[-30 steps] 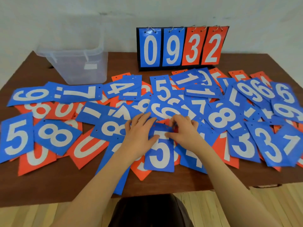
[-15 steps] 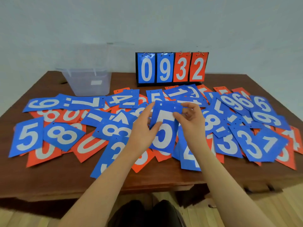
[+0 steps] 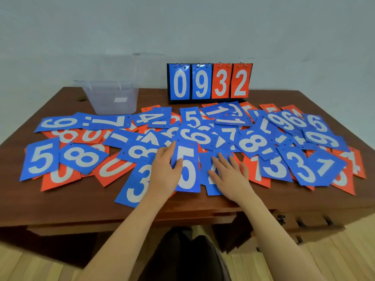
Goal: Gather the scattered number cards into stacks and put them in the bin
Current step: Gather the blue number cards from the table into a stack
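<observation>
Barely begun: left hand [image 3: 165, 171] pinching the blue 5 card [image 3: 185, 165] by its left edge, right hand [image 3: 228, 175] flat, fingers spread, on a neighbouring blue card [image 3: 211, 187]. Beyond, number cards [image 3: 253, 142] scattered over the tabletop [image 3: 60, 201], unstacked. Farther back left, clear bin [image 3: 113, 98] apparently empty.

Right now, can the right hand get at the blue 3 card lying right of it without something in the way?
Probably yes. The right hand lies flat on a blue card, and the blue 3 card sits uncovered beside it on top of the pile, nothing between them.
</observation>
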A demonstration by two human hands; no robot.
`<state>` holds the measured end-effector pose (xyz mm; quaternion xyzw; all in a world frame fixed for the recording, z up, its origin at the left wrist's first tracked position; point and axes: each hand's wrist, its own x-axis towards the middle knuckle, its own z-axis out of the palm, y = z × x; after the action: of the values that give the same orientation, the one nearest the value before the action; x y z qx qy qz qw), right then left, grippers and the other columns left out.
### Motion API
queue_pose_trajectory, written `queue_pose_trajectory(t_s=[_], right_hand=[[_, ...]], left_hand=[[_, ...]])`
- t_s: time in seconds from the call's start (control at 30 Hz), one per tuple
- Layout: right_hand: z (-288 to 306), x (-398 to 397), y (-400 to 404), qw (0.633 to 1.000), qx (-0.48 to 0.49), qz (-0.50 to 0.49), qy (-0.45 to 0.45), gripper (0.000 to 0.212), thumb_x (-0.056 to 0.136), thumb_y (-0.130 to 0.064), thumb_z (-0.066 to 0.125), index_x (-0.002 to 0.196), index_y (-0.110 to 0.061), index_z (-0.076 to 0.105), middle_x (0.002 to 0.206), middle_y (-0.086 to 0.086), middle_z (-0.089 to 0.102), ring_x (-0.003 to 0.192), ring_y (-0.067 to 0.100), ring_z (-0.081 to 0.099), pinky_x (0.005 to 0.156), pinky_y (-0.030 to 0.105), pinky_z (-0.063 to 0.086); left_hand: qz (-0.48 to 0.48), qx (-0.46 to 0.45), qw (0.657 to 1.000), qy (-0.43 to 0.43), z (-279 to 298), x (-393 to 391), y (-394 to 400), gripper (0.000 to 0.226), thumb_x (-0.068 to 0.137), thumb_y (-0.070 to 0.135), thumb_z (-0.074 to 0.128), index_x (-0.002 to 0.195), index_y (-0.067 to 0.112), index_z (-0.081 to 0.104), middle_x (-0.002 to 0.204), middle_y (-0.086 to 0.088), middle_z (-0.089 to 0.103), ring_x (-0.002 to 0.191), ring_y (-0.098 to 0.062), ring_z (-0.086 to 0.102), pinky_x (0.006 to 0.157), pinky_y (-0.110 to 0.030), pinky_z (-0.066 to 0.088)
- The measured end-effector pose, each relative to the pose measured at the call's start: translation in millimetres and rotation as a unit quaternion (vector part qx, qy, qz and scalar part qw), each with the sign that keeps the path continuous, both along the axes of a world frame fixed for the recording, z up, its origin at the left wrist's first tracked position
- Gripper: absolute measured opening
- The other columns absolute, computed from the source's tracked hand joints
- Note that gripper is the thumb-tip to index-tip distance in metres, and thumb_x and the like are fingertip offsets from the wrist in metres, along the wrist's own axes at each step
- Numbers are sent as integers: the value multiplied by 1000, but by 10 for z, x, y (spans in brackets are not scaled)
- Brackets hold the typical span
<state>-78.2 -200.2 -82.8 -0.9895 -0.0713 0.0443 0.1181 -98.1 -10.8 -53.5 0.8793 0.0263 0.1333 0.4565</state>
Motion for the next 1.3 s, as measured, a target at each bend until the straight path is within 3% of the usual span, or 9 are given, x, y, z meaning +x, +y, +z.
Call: queue_pose_trajectory(t_s=[0.13, 0.27, 0.47, 0.6, 0.77, 0.93, 1.03, 1.13, 1.3], right_hand=[[38, 46, 106, 988, 81, -116, -58, 65, 88, -56, 48, 143, -26, 29, 151, 0, 24, 140, 23, 19, 112, 43, 14], [78, 63, 114, 964, 120, -238, -13, 73, 73, -61, 66, 129, -20, 42, 137, 7, 33, 131, 28, 27, 107, 43, 22], [185, 194, 159, 951, 131, -274, 63, 70, 71, -53, 73, 126, -18, 46, 135, 9, 34, 131, 30, 27, 108, 43, 22], [153, 175, 144, 946, 233, -224, -24, 41, 80, -27, 72, 107, -20, 41, 113, -1, 47, 114, 21, 46, 99, 36, 34], [386, -19, 141, 869, 423, -187, -178, 28, 89, -13, 61, 112, -18, 46, 103, -9, 51, 93, 4, 49, 67, 7, 42], [565, -86, 280, 784, 560, -197, -184, 27, 87, -19, 65, 109, -21, 49, 102, -7, 58, 96, 8, 59, 75, 26, 53], [540, -88, 448, 792, 555, -183, -179, 26, 87, -16, 65, 106, -21, 48, 102, -2, 58, 94, 10, 58, 78, 26, 52], [492, -69, 534, 806, 544, -164, -167, 26, 85, -15, 66, 105, -21, 50, 97, -4, 56, 87, 8, 53, 73, 16, 47], [337, 52, 180, 859, 465, -161, -140, 24, 85, -20, 67, 107, -19, 57, 105, -3, 55, 96, 13, 52, 80, 25, 47]], left_hand=[[5, -1, 1000, -9, -27, 24, 125, 58, 91, 15, 55, 143, 19, 29, 122, -4, 43, 97, -17, 50, 74, -15, 39], [4, -6, 1000, -10, -45, 71, 150, 59, 90, 16, 56, 143, 19, 29, 124, -5, 43, 107, -22, 49, 78, -16, 39], [7, -5, 1000, -2, -65, 127, 134, 60, 91, 19, 55, 144, 21, 27, 133, -3, 38, 114, -24, 47, 76, -15, 42], [0, -1, 1000, -15, -50, 123, 133, 62, 91, 17, 54, 145, 21, 23, 137, -4, 34, 122, -17, 42, 74, -9, 41], [8, 19, 999, -28, 37, 107, 151, 62, 94, 18, 49, 146, 24, 17, 145, -1, 25, 133, -9, 26, 82, -9, 37], [-21, -38, 998, -52, 161, 37, 69, 60, 92, 23, 51, 144, 28, 21, 136, 3, 32, 110, -3, 39, 61, 2, 42], [-45, -91, 993, -67, 211, 0, -37, 61, 91, 23, 54, 143, 28, 23, 121, 12, 32, 89, -6, 47, 62, 1, 41], [-48, -81, 993, -70, 180, 4, -87, 62, 91, 22, 55, 143, 32, 22, 123, 15, 32, 106, 11, 40, 68, 2, 40], [-8, -74, 996, -47, 110, 55, -28, 61, 93, 20, 52, 144, 33, 21, 136, 4, 33, 118, -4, 39, 70, -16, 51]])
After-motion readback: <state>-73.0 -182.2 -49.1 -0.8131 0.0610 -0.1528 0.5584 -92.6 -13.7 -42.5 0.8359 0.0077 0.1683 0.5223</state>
